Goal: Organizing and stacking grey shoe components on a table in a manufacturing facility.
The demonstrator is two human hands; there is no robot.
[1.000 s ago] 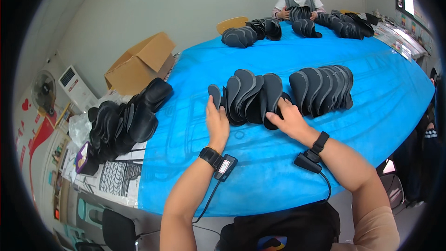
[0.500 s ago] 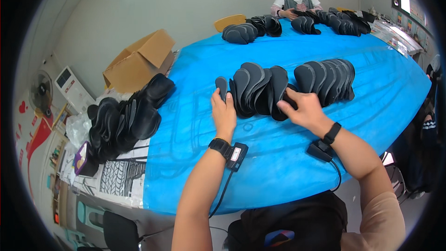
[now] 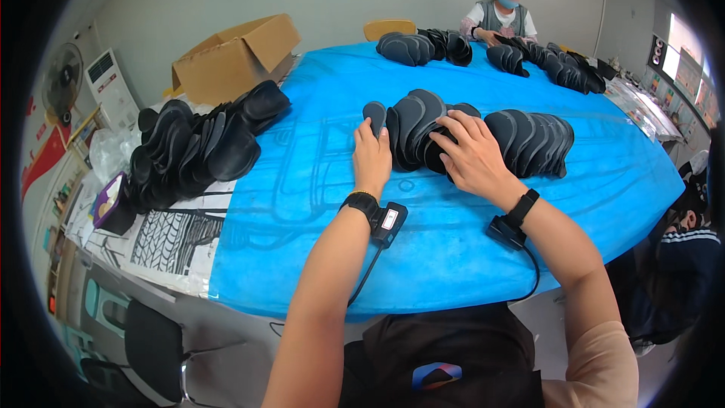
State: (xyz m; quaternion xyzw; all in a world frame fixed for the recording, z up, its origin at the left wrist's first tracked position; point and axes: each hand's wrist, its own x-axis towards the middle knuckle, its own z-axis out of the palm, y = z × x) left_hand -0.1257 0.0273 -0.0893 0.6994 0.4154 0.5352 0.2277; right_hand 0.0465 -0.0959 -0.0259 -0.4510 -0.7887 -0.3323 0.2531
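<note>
A row of dark grey insoles (image 3: 417, 122), overlapping and stood on edge, lies across the middle of the blue-covered table. My left hand (image 3: 372, 159) is at the left end of the row, its fingers closed against a narrow insole tip (image 3: 374, 112). Over the right end of the same row, my right hand (image 3: 477, 153) curves its fingers and thumb round the insoles, hiding part of them. Just to the right sits a second fanned row of insoles (image 3: 529, 142), which neither hand holds.
A heap of black insoles (image 3: 198, 140) lies at the left, near an open cardboard box (image 3: 234, 60). More insole piles (image 3: 408, 48) are at the far side, where a masked person (image 3: 504, 17) handles some. Black straps with small boxes and cables are on my wrists.
My right hand has shifted from the row's right end up over its top, fingers now covering the insoles there. My left hand stays at the left end. The whole view has tilted slightly.
</note>
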